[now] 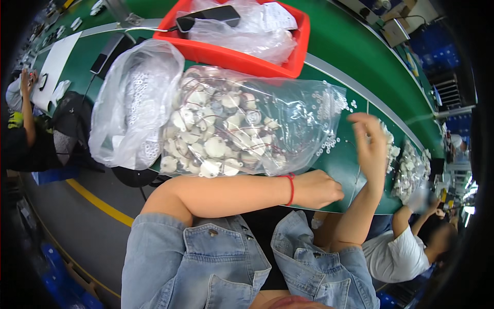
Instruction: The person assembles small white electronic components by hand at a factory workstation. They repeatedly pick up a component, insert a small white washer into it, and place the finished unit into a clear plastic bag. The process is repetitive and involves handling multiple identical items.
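Observation:
My left hand (pixel 318 188), with a red string around its wrist, lies closed in a fist at the near edge of the green table (pixel 350 170); nothing shows in it. My right hand (pixel 371 147) is lifted above the table, fingers apart and blurred, holding nothing. Small white rings (pixel 329 139) lie scattered on the green surface between the two hands. Just left of them sits a clear plastic bag (pixel 231 123) full of round white discs with thin wires, its open end towards the rings.
A second bag (pixel 131 103) of small white rings lies at the left. Behind stands a red bin (pixel 298 49) holding bags and a black phone (pixel 208 16). More white parts (pixel 409 167) are heaped at the right, near a seated co-worker in white (pixel 393 255). Another person (pixel 23 108) sits far left.

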Demonstrator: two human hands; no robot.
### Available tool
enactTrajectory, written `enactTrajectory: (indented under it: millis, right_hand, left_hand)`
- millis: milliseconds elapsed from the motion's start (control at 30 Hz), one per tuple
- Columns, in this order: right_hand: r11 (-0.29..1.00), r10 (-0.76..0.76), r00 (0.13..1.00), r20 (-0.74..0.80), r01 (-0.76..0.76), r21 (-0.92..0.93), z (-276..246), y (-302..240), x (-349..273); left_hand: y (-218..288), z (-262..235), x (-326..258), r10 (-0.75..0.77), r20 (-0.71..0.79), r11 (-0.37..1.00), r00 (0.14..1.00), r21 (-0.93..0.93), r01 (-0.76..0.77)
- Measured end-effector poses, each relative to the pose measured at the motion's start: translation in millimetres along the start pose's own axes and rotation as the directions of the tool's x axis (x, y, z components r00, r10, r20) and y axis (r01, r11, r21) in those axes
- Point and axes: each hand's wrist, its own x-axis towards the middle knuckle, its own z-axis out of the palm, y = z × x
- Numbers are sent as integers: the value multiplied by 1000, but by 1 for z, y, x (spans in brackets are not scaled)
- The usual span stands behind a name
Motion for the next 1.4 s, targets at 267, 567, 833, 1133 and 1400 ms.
enactTrajectory:
  millis: [267, 567, 833, 1133, 1400]
  right_hand:
    - [931, -360, 807, 468, 274, 242, 92, -26, 38]
    - [995, -77, 895, 439, 38, 96, 78, -26, 22]
    - [823, 46, 975, 216, -159, 545, 20, -20, -15]
    - [580, 145, 983, -109, 5, 815, -21, 13, -65]
    - [574, 368, 924, 101, -312, 757, 1, 23, -104]
  left_hand:
    - [-2, 5, 3, 39, -10, 999, 999, -22, -39]
    - [-5, 13, 1, 96, 7, 995, 995, 26, -96]
    - [0, -4, 4, -89, 65, 996, 994, -14, 90]
    - [23, -32, 11, -400, -178, 800, 899, -545, 249]
    - [20, -18, 12, 71, -454, 982, 888, -124, -142]
